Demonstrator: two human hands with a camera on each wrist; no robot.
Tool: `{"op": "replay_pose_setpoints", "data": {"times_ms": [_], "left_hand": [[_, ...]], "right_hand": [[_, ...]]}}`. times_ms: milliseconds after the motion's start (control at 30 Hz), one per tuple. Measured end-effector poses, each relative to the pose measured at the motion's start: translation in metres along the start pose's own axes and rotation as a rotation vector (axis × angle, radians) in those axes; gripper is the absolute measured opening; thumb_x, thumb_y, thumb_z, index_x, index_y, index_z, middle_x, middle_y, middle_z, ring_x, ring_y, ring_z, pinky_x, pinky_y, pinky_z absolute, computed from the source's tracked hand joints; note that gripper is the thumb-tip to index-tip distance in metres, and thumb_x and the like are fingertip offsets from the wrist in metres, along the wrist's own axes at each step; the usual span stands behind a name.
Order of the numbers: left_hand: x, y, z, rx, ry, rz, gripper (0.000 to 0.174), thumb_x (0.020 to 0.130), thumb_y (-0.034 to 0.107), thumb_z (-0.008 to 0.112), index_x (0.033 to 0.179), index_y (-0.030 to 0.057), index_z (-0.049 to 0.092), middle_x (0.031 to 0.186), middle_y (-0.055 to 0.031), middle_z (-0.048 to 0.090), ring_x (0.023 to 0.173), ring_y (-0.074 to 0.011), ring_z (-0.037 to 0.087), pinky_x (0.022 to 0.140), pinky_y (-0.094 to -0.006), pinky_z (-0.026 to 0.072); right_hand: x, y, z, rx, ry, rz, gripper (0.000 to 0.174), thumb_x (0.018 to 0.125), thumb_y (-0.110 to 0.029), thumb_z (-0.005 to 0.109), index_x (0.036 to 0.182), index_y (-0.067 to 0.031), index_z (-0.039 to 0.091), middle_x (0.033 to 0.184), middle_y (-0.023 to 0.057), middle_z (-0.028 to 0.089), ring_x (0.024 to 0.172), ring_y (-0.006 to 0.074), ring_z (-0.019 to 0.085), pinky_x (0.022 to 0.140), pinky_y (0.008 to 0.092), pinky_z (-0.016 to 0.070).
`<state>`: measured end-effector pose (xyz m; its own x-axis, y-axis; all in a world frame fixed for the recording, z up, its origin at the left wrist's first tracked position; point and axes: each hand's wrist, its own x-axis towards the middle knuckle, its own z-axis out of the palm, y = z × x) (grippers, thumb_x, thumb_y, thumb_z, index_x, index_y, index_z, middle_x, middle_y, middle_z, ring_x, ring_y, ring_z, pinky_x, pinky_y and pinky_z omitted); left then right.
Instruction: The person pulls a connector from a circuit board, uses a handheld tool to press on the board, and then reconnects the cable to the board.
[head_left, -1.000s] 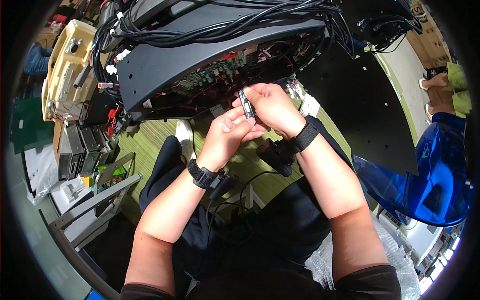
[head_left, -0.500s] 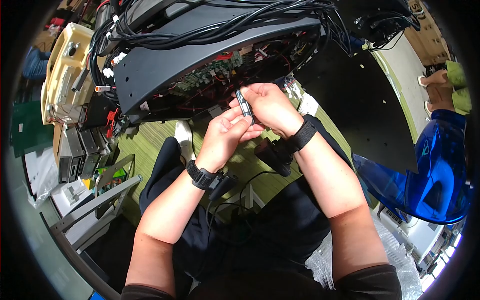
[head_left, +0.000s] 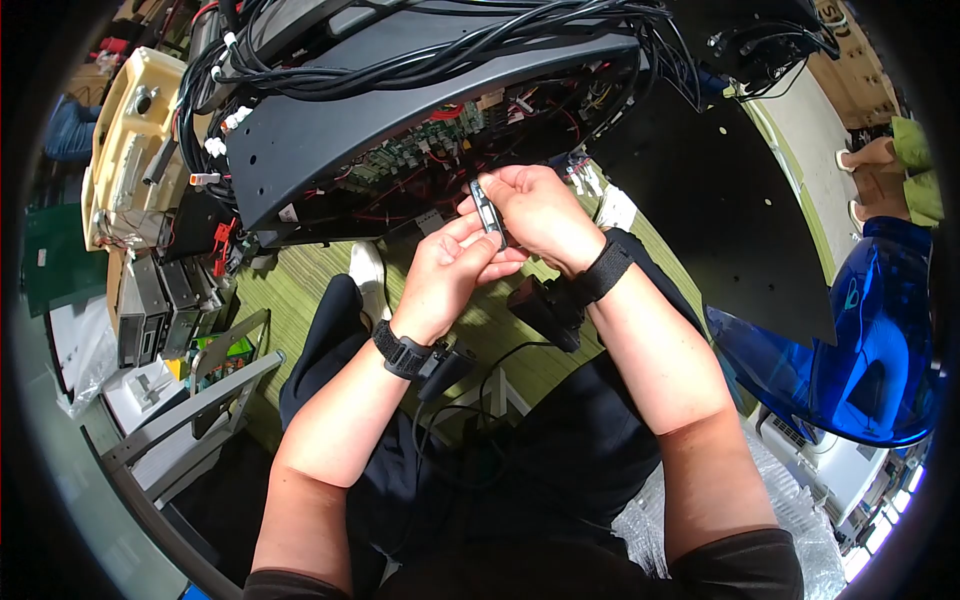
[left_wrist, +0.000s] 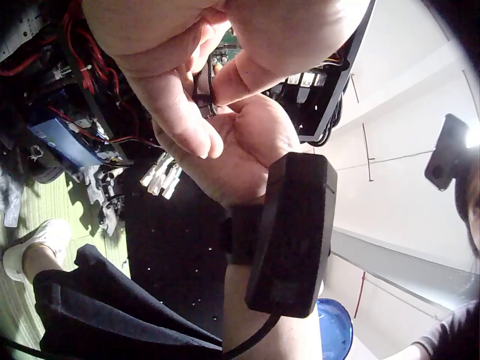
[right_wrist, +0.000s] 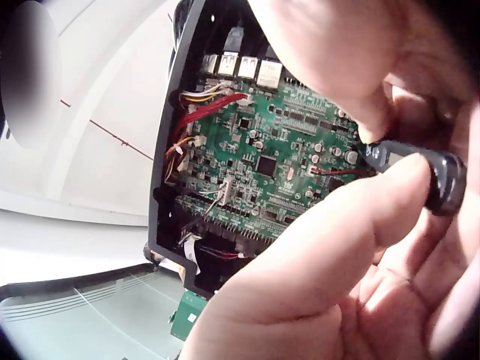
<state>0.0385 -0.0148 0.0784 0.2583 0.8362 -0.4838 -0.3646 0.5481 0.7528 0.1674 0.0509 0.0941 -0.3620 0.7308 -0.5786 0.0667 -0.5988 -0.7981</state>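
Note:
A small, slim black device (head_left: pixel 488 212) with a light display window is held between both hands. The left hand (head_left: pixel 445 277) grips its lower end, thumb on top. At the upper end, the right hand (head_left: pixel 543 215) pinches it with thumb and fingers. In the right wrist view, the black device (right_wrist: pixel 448 182) is partly covered by a thumb and fingertips, in front of a green circuit board (right_wrist: pixel 281 161). The left wrist view shows the right hand (left_wrist: pixel 240 146) beyond the left hand (left_wrist: pixel 161 52); fingers mostly hide the device there.
Above the hands is a dark curved housing (head_left: pixel 350 110) with exposed boards, wires and a thick bundle of black cables (head_left: pixel 400 78). A black panel (head_left: pixel 730 200) and a glossy blue shell (head_left: pixel 870 350) are at the right. At left stand a cream-coloured frame (head_left: pixel 125 150) and metal boxes (head_left: pixel 143 310).
In the head view, the housing and surroundings have shifted slightly left. The device has moved slightly with the hands and its face is turned a little; both hands keep their hold.

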Motion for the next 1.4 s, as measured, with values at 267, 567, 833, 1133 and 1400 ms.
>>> {"op": "replay_pose_setpoints", "data": {"times_ms": [267, 567, 833, 1133, 1400], "left_hand": [[0.0005, -0.0004, 0.0003, 0.010, 0.006, 0.016, 0.029, 0.093, 0.010, 0.047, 0.118, -0.0023, 0.050, 0.097, -0.0082, 0.063, 0.082, -0.0128, 0.063, 0.078, -0.0247, 0.0525], [0.0013, -0.0008, -0.0002, 0.001, -0.002, 0.018, 0.027, 0.093, 0.009, 0.047, 0.117, -0.0022, 0.050, 0.097, -0.0087, 0.063, 0.082, -0.0133, 0.063, 0.077, -0.0241, 0.0529], [0.0009, 0.0002, 0.0009, 0.002, 0.000, 0.022, 0.028, 0.092, 0.010, 0.048, 0.117, -0.0022, 0.051, 0.097, -0.0089, 0.063, 0.082, -0.0132, 0.063, 0.077, -0.0241, 0.0530], [0.0012, -0.0004, 0.0009, -0.017, -0.002, 0.023, 0.028, 0.091, 0.010, 0.051, 0.116, -0.0023, 0.051, 0.097, -0.0090, 0.063, 0.081, -0.0130, 0.064, 0.077, -0.0242, 0.0533], [0.0022, -0.0012, 0.0003, -0.007, -0.004, 0.017, 0.030, 0.091, 0.010, 0.052, 0.118, -0.0023, 0.050, 0.097, -0.0082, 0.063, 0.080, -0.0116, 0.063, 0.076, -0.0231, 0.0536]], "right_hand": [[0.0003, 0.0003, 0.0002, 0.002, -0.003, 0.009, 0.028, 0.096, -0.017, 0.042, 0.094, 0.0057, 0.058, 0.083, 0.0109, 0.065, 0.069, 0.0138, 0.062, 0.063, 0.0260, 0.0510], [0.0000, 0.0010, -0.0004, -0.006, -0.006, -0.014, 0.027, 0.095, -0.017, 0.043, 0.094, 0.0058, 0.058, 0.085, 0.0112, 0.065, 0.070, 0.0140, 0.062, 0.064, 0.0258, 0.0509], [0.0030, 0.0068, 0.0009, 0.017, 0.020, -0.051, 0.030, 0.095, -0.020, 0.041, 0.090, 0.0041, 0.058, 0.077, 0.0107, 0.063, 0.059, 0.0145, 0.060, 0.044, 0.0280, 0.0509], [-0.0007, 0.0010, -0.0003, -0.014, 0.002, -0.010, 0.027, 0.096, -0.017, 0.042, 0.095, 0.0048, 0.058, 0.085, 0.0107, 0.065, 0.070, 0.0133, 0.062, 0.063, 0.0256, 0.0512], [0.0001, 0.0017, -0.0004, -0.015, 0.001, -0.016, 0.027, 0.096, -0.017, 0.042, 0.096, 0.0049, 0.058, 0.086, 0.0107, 0.065, 0.070, 0.0135, 0.062, 0.063, 0.0257, 0.0513]]}}
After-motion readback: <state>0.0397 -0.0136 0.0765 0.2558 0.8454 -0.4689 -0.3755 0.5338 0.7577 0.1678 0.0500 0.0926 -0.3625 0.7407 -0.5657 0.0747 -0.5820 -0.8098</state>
